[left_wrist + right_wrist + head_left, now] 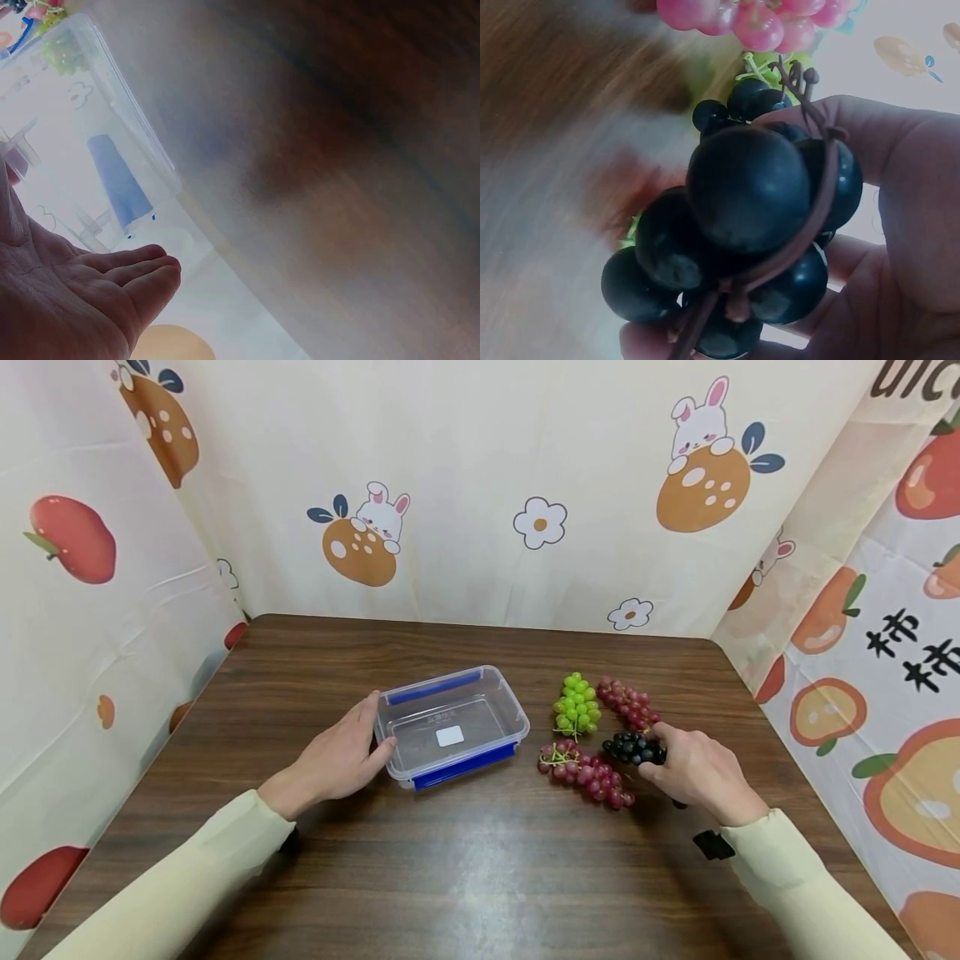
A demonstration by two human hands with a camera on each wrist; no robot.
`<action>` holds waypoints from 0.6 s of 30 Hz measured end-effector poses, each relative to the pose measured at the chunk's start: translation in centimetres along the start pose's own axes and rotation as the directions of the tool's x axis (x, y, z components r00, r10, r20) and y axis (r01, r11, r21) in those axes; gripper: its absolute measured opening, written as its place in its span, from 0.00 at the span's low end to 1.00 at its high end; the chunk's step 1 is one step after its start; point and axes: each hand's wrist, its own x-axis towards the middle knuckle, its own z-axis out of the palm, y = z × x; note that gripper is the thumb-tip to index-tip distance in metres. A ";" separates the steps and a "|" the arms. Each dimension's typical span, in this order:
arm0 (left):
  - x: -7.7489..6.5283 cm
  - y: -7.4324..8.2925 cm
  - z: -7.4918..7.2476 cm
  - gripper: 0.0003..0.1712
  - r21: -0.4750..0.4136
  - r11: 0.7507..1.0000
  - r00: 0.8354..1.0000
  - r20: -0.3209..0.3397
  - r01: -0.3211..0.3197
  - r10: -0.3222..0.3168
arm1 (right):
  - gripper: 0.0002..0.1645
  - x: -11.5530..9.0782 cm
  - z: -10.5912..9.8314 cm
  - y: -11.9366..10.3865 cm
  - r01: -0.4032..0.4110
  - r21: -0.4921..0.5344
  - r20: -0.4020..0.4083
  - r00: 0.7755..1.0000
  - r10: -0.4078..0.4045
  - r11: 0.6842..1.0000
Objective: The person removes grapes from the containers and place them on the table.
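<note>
My right hand [701, 770] grips a bunch of black grapes [632, 747]; its round berries and brown stem [829, 176] fill the right wrist view, with thumb and fingers around them. At the left end of a clear plastic container [487, 708] with blue side clips, my left hand [333, 756] rests with fingers along its wall and thumb at the near corner. That palm [75, 300] shows with fingers extended in the left wrist view. Green grapes [576, 703] and two bunches of red grapes, one behind [628, 700] and one in front [588, 774], lie beside the black ones.
The container stands without a lid on the brown wooden table [480, 877], a white label on its bottom. Printed cloth [465, 460] with fruit and rabbit pictures hangs behind the table and along both sides.
</note>
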 end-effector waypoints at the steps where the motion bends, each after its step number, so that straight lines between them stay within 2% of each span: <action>1: 0.0 0.0 0.0 0.48 -0.001 1.000 1.000 0.000 0.001 -0.001 | 0.37 0.0 0.1 0.0 0.001 -0.002 0.001 1.000 -0.001 1.000; 18: 0.0 0.1 -0.1 0.48 -0.005 1.000 1.000 0.012 0.006 -0.006 | 0.42 -0.2 0.8 0.8 -0.022 -0.017 0.048 0.999 0.023 1.000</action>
